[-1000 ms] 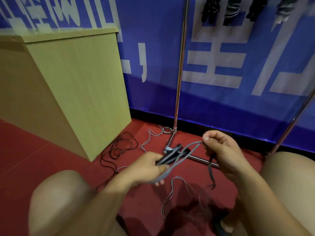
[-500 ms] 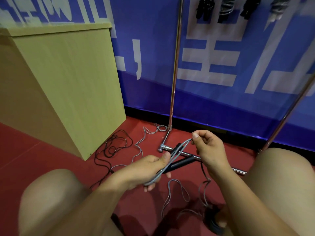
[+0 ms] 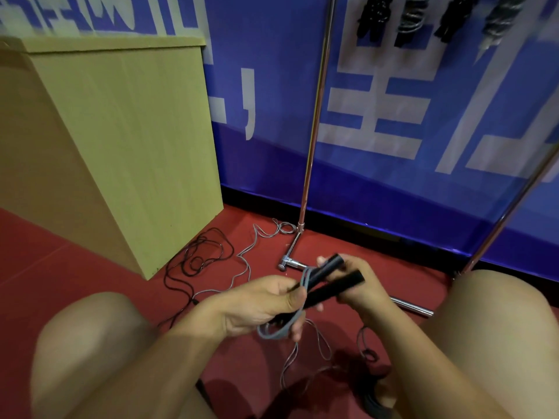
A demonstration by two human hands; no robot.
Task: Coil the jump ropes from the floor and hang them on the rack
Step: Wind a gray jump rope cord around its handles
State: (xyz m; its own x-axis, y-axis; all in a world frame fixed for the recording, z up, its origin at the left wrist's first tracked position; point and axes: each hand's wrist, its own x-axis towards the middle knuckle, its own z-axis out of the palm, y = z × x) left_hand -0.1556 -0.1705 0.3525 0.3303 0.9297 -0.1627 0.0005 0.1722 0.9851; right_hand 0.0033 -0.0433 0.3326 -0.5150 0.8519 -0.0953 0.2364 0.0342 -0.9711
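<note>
I squat on the red floor. My left hand grips a grey jump rope, folded into loops, together with its two black handles. My right hand holds the far ends of those handles, fingers curled round them. The rope's loose tail hangs down to the floor between my knees. A black rope lies tangled on the floor by the cabinet, and another grey rope snakes beside the rack's foot. The metal rack stands ahead, with several coiled ropes hanging at the top.
A tall wooden cabinet stands at the left. A blue banner wall closes the back. The rack's base bar runs along the floor under my right hand. My bare knees frame both sides.
My right hand came down from pulling the rope upward and now grasps the handles. The handles swung up to the right, and the loops gathered tighter in my left hand.
</note>
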